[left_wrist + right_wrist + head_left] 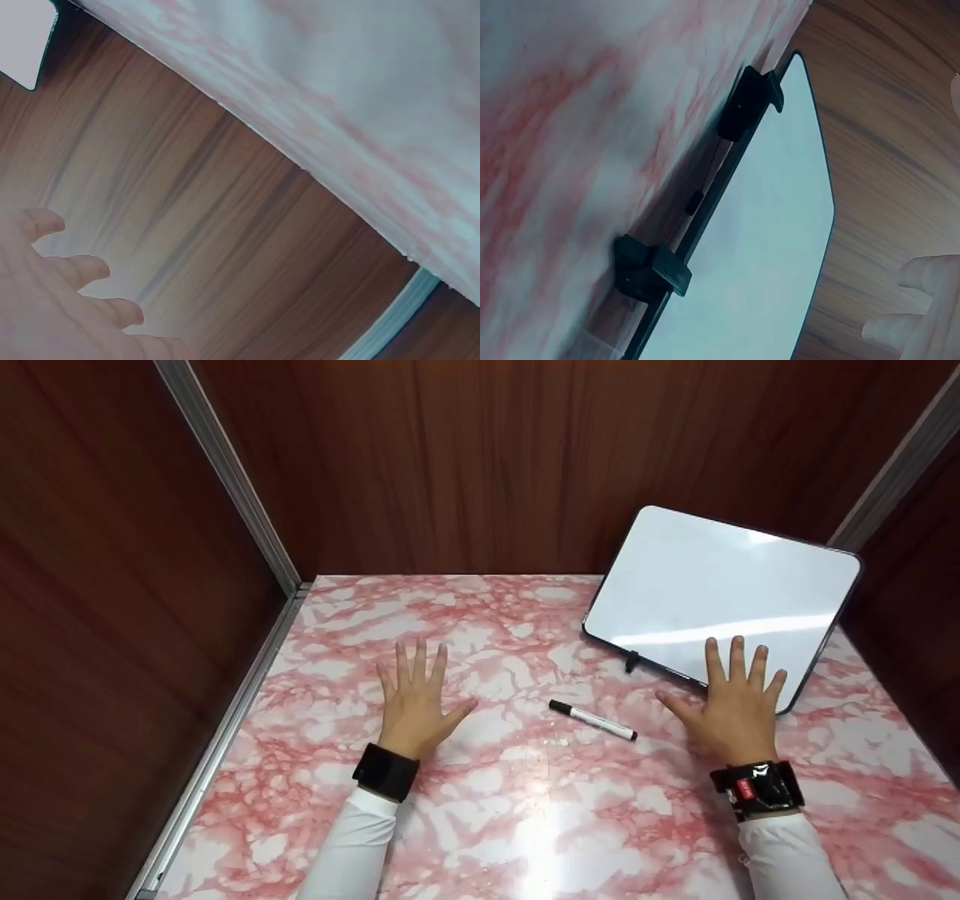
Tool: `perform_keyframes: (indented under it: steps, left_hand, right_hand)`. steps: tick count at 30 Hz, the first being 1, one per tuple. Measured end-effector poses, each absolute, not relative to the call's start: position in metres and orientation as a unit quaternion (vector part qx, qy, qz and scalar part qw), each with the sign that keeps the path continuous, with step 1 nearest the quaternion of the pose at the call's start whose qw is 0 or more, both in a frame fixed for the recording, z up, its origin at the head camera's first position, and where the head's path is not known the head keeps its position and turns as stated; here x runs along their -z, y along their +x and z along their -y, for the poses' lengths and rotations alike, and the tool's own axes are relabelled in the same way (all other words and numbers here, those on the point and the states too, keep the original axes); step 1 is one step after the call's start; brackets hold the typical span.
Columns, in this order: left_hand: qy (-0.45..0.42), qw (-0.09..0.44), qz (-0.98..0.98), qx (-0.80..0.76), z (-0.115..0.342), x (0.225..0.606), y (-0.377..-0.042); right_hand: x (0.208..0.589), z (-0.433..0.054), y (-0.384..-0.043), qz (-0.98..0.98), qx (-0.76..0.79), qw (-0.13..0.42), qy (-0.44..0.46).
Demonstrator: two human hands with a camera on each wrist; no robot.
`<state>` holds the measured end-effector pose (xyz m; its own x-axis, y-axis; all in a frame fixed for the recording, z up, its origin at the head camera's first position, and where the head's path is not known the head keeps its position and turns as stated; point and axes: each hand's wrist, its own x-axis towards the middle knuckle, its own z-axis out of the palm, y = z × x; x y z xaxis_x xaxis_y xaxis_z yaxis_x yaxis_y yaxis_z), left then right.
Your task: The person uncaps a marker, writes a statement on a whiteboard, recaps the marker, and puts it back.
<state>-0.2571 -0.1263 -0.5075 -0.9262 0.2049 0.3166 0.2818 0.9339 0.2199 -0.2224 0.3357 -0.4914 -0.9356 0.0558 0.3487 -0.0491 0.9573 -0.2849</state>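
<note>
My left hand (414, 709) is held with fingers spread and straight, palm toward the table, holding nothing. On the other side, my right hand (739, 716) has its fingers spread too, overlapping the near right corner of a whiteboard (720, 585) in the head view; whether it touches the board I cannot tell. The whiteboard has a thin black frame and a blank, shiny face. Between the hands lies a white marker (600, 721) with a black cap, nearer the right hand. In the right wrist view, black clips (651, 268) sit along the board's lower edge.
The table (495, 810) has a red and white marbled top. Dark wood panels (450, 465) rise behind it and at both sides, with a metal strip (225, 472) at the left corner. Each wrist wears a black band (386, 771).
</note>
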Motion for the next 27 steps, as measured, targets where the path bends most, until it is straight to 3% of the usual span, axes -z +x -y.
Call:
perform_keyframes:
  steps: [13,21,27]
  left_hand:
    - [-0.197,0.122,0.964,0.132,0.072,0.481,-0.274]
    - [-0.294,0.12,0.944,0.087,0.028,0.477,-0.274]
    - [-0.369,0.072,0.925,0.059,-0.006,0.484,-0.271]
  right_hand:
    - [0.469,-0.369,-0.234,0.963,-0.153,0.219,-0.038]
    - [0.458,-0.394,-0.241,0.94,-0.227,0.234,-0.099]
    - [0.459,-0.412,-0.247,0.913,-0.29,0.243,-0.153]
